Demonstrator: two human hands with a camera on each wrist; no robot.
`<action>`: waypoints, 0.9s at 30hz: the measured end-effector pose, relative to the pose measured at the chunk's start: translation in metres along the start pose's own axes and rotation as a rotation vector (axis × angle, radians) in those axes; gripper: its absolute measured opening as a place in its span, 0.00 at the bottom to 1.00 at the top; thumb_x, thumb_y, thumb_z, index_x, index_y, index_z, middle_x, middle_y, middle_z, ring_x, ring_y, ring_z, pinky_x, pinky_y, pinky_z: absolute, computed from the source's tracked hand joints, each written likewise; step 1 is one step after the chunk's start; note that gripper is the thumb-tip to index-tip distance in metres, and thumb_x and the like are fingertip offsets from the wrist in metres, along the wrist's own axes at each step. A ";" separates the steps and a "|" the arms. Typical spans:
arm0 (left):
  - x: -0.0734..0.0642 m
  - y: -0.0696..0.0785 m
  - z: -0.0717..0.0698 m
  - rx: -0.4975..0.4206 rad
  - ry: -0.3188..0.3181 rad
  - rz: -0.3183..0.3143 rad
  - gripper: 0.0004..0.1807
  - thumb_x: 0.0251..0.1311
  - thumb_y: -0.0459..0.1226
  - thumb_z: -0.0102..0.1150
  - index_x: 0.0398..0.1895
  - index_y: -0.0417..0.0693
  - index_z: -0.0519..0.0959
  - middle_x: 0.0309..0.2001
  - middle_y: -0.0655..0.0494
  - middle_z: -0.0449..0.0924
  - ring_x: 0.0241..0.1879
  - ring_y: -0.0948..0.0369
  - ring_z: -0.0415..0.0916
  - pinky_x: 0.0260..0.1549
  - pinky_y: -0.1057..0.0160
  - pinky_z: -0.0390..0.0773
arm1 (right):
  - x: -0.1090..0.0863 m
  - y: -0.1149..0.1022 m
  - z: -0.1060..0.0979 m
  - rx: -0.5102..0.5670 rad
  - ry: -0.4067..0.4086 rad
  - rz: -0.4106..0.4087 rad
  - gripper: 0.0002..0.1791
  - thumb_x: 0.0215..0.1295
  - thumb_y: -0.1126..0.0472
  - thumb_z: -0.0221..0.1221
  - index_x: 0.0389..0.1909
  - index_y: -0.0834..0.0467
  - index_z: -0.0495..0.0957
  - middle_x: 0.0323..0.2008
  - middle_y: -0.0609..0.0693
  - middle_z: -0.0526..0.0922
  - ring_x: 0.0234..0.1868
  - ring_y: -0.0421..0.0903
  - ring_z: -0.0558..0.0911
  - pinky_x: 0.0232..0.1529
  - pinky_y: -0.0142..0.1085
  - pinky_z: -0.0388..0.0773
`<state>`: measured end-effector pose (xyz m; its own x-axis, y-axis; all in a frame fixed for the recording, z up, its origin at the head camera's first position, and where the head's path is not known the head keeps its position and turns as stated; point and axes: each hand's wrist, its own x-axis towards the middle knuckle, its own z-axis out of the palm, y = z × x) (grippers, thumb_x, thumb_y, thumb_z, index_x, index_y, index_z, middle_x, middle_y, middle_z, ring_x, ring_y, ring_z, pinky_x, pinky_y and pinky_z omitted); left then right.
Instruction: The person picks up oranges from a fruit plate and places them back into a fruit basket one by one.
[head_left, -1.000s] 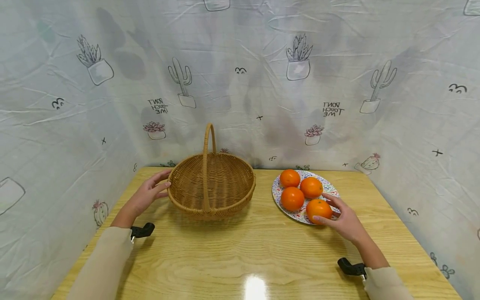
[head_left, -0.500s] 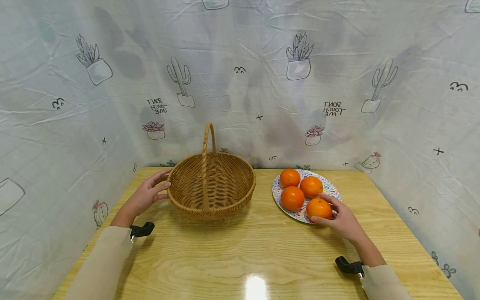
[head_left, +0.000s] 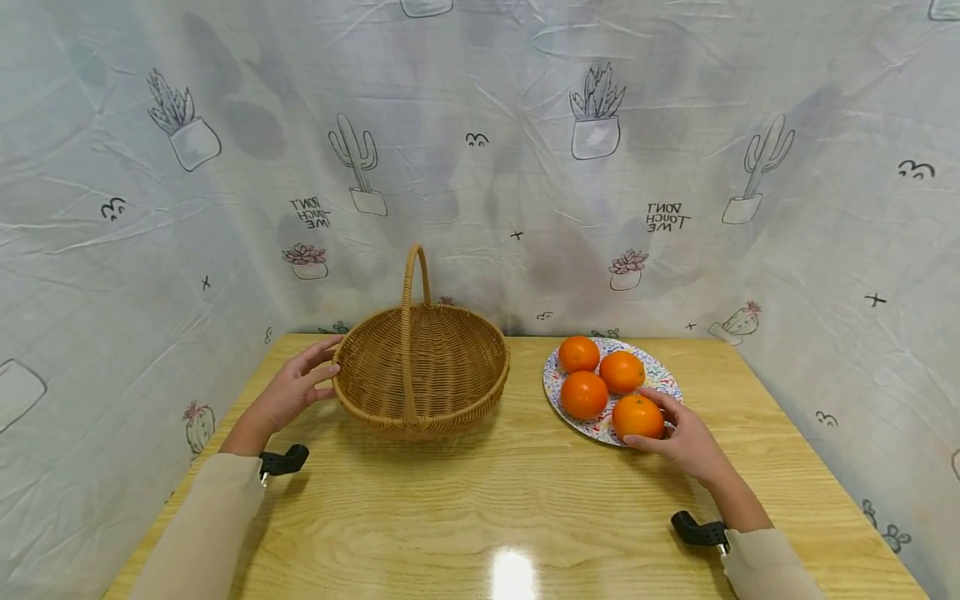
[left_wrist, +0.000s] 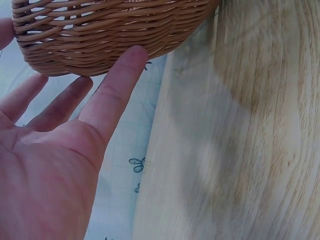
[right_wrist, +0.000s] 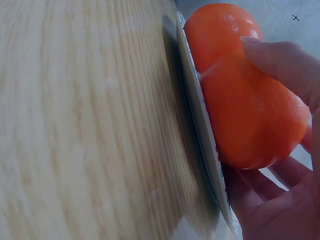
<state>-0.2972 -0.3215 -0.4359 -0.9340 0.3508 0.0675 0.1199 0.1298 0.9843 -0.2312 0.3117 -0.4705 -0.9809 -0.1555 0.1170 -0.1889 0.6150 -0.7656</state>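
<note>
Head view: one basket (head_left: pixel 457 358), one plate (head_left: pixel 662 382) to its right, and four oranges (head_left: pixel 584 396), all on that plate! The left hand (head_left: pixel 288 392) touched the basket's left side, fingers spread; the right hand (head_left: pixel 686 437) gripped the nearest orange (head_left: pixel 637 418) between thumb and fingers. Left wrist: four digits showed (well apart) at the wickerwork. Right wrist: two oranges, touching, the gripped one against the plate.

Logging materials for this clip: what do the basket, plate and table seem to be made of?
Basket: likely wicker or rattan, faintly glossy; interlaced strands show up close.
Plate: rigid and smooth-looking, with a multicoloured print on white; plastic or ceramic, I can't tell which.
Table: wood or wood-effect laminate, glossy; grain lines and a bright reflection show.
</note>
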 end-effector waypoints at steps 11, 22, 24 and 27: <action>-0.001 -0.001 0.002 -0.008 0.004 0.006 0.35 0.80 0.39 0.49 0.84 0.49 0.49 0.78 0.32 0.48 0.62 0.67 0.76 0.51 0.65 0.86 | 0.000 0.001 0.001 0.009 0.009 0.006 0.45 0.59 0.52 0.75 0.75 0.59 0.66 0.67 0.62 0.73 0.60 0.60 0.78 0.49 0.22 0.77; -0.002 -0.002 0.004 -0.013 0.006 0.021 0.35 0.80 0.38 0.48 0.84 0.45 0.48 0.77 0.32 0.49 0.63 0.65 0.76 0.50 0.66 0.86 | -0.001 -0.010 -0.002 0.067 0.010 0.009 0.46 0.59 0.53 0.75 0.75 0.61 0.64 0.67 0.63 0.72 0.54 0.41 0.78 0.50 0.20 0.77; -0.002 -0.002 0.004 -0.011 0.005 0.023 0.35 0.80 0.38 0.48 0.83 0.45 0.48 0.77 0.32 0.49 0.62 0.66 0.76 0.50 0.66 0.86 | -0.001 -0.014 -0.003 0.079 0.011 0.002 0.46 0.59 0.54 0.75 0.75 0.60 0.65 0.67 0.62 0.72 0.53 0.36 0.77 0.51 0.19 0.77; -0.002 -0.002 0.004 -0.009 0.005 0.025 0.35 0.80 0.38 0.48 0.83 0.44 0.48 0.77 0.31 0.48 0.62 0.66 0.76 0.51 0.67 0.85 | -0.001 -0.020 -0.004 0.092 0.015 -0.021 0.46 0.58 0.55 0.76 0.74 0.60 0.66 0.67 0.61 0.72 0.54 0.37 0.77 0.53 0.20 0.78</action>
<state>-0.2943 -0.3185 -0.4388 -0.9322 0.3497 0.0932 0.1405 0.1124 0.9837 -0.2268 0.3025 -0.4530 -0.9775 -0.1556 0.1426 -0.2049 0.5380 -0.8176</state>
